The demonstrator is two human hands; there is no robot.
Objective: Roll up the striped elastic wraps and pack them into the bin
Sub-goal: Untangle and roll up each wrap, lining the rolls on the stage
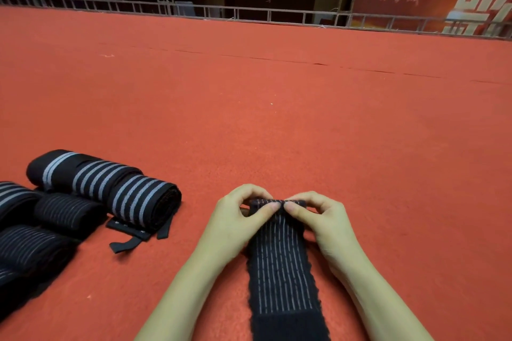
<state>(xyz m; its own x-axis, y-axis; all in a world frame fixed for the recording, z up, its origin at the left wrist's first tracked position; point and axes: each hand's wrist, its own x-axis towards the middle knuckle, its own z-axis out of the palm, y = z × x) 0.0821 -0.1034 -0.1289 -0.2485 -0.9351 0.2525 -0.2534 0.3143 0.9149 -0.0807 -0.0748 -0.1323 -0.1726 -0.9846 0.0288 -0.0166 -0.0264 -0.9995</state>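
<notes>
The left forearm point(177, 293) and the right forearm point(382, 293), both bare, reach in from the bottom edge and converge toward the middle. The left grip point(235, 221) and the right grip point(324, 221) sit side by side, knuckles raised and fingers curled over. Their thumbs point inward and nearly meet tip to tip. Each grip pinches the rolled far end of the striped wrap point(279, 271) between thumb and curled fingers.

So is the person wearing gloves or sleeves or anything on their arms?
No. The left hand and right hand are bare: no gloves, rings or watch show. The left forearm and right forearm are bare too, with no sleeve in view.
</notes>
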